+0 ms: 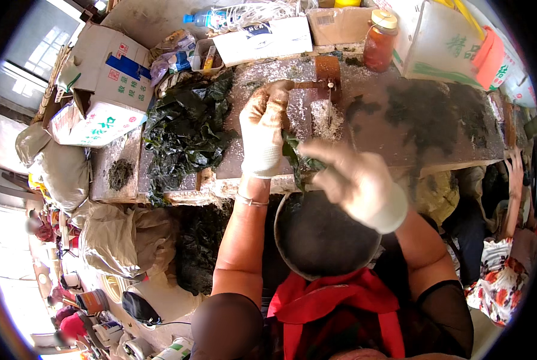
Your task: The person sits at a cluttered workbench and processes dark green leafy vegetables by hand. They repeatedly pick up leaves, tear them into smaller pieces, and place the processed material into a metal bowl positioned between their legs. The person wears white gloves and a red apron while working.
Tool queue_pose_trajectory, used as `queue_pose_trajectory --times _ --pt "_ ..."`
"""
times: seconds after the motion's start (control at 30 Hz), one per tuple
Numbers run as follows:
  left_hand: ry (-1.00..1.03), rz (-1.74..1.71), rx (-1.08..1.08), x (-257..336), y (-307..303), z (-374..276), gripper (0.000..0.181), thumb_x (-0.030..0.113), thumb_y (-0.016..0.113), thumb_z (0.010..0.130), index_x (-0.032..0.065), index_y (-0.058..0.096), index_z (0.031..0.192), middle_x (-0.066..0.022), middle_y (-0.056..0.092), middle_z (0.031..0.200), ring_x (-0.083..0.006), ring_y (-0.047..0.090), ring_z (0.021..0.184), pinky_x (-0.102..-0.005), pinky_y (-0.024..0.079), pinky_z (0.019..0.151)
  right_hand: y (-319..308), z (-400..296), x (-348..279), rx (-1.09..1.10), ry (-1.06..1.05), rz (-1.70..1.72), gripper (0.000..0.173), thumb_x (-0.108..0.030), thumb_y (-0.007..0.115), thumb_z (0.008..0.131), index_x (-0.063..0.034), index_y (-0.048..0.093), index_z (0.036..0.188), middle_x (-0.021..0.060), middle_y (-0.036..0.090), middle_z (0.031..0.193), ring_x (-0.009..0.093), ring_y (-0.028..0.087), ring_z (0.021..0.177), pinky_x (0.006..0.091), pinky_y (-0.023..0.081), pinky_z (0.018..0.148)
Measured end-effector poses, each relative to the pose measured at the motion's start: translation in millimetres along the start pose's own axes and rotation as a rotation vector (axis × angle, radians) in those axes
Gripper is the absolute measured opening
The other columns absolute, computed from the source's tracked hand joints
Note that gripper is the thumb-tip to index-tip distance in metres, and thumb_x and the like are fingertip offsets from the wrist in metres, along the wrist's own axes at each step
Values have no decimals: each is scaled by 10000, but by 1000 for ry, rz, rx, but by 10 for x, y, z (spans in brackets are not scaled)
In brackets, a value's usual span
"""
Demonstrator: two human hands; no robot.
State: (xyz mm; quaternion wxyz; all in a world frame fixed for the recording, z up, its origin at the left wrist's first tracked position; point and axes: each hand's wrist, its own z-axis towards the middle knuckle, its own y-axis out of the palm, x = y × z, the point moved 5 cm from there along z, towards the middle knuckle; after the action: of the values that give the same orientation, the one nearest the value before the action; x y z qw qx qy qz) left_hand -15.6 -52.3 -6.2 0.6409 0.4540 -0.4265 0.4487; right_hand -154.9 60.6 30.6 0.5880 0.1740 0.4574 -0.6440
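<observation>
My left hand (pixel 264 126), in a white knit glove stained brown at the fingers, is curled over the bench. From its palm side hangs a strip of dark green seaweed (pixel 291 155). Its fingertips meet the end of a rusty metal bar (pixel 308 84), joined to an upright rusty bracket (pixel 328 67) on the bench. My right hand (pixel 358 184), also gloved, is motion-blurred to the right of the strip. Its fingers point left towards the seaweed; whether they grip any is unclear. Below the bench edge, a round dark basin (pixel 327 238) sits before my lap.
A heap of wet seaweed (pixel 192 121) lies left on the bench (pixel 367 130); dark scraps (pixel 425 117) lie right. Cartons (pixel 115 76), a red-filled jar (pixel 381 42) and a plastic bottle (pixel 201 19) line the back. Another person's arm (pixel 515 193) reaches the bench at right. Sacks (pixel 120 238) stand left.
</observation>
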Motion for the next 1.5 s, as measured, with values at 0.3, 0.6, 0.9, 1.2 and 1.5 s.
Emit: queue_pose_trajectory --times 0.3,0.6,0.9,1.2,1.5 --pt "45 103 -327 0 285 -89 452 405 663 928 -10 656 1108 -46 669 981 -118 602 866 -254 483 761 14 -6 659 -93 252 -92 556 -512 594 923 -10 568 1161 196 673 906 333 680 830 407 516 721" --pt "2 774 -407 -358 -23 153 204 156 583 929 -6 659 1026 -195 662 836 -300 652 745 -364 495 684 -458 64 1045 278 200 -608 129 -203 701 810 -128 651 902 114 649 815 321 625 817 419 506 764" --pt "197 773 -29 -913 130 292 195 152 563 917 -20 656 920 -241 654 855 -407 649 782 -410 505 694 -361 215 1370 378 117 -1028 52 -203 661 808 -157 650 830 91 616 699 289 616 723 424 479 650" --pt "-289 504 -492 -504 -112 149 231 53 469 895 -35 602 1062 -88 665 751 -109 579 618 -239 446 512 -512 -55 829 -176 345 -683 349 -428 576 926 -148 696 1096 137 688 864 291 662 767 414 529 711" --pt "-84 593 -832 -86 298 -152 407 172 664 888 -30 529 1215 -130 653 851 -219 611 709 -331 505 687 -480 18 580 333 155 -719 345 -396 446 1020 -123 654 1057 106 651 701 263 657 615 375 530 572"
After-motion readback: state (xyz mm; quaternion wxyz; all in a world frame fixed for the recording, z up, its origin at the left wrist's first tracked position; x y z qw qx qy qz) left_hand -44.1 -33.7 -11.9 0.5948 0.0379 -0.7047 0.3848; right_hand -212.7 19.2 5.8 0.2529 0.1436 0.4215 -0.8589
